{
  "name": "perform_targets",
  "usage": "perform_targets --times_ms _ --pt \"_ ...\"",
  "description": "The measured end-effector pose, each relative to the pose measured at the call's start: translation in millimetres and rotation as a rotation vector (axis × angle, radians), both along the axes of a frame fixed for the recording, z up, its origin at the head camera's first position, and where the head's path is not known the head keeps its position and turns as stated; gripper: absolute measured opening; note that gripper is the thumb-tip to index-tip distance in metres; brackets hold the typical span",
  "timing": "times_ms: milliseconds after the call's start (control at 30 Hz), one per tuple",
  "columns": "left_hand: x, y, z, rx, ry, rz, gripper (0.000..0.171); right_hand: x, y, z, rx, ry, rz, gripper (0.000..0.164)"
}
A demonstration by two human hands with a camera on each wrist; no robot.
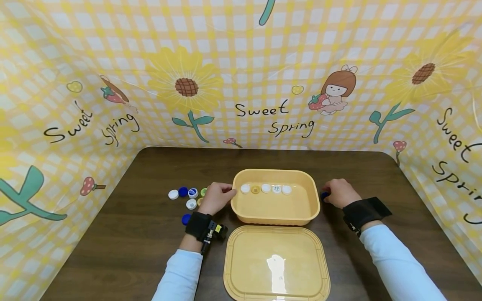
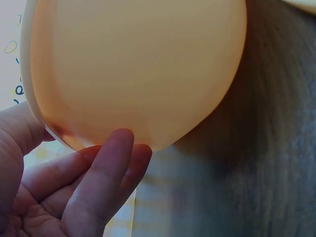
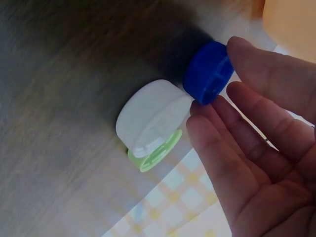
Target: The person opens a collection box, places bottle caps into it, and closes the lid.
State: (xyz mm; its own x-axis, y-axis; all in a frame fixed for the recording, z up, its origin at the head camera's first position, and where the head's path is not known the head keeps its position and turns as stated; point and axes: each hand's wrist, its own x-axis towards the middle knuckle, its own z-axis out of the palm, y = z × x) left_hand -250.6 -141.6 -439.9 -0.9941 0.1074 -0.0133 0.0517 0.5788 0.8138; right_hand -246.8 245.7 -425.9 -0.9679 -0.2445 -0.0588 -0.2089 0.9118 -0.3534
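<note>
My left hand grips the left rim of a yellow plastic box, thumb at the rim and fingers against the outer wall in the left wrist view. Inside the box, several white caps and a yellow cap form a row. To the right of the box, my right hand pinches a blue bottle cap between thumb and fingers, low at the tabletop. Close beside it in the right wrist view are a white cap and a light green cap, which the hand hides from the head view.
A yellow lid lies flat in front of the box. Left of the left hand are several loose caps, among them a white cap and a blue cap. Checked cloth walls surround the brown table at the back and sides.
</note>
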Motion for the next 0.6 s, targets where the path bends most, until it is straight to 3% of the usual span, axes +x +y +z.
perform_targets --times_ms 600 --pt "0.9 -0.2 0.9 -0.006 0.007 -0.005 0.024 -0.9 -3.6 -6.0 0.003 0.01 0.022 0.02"
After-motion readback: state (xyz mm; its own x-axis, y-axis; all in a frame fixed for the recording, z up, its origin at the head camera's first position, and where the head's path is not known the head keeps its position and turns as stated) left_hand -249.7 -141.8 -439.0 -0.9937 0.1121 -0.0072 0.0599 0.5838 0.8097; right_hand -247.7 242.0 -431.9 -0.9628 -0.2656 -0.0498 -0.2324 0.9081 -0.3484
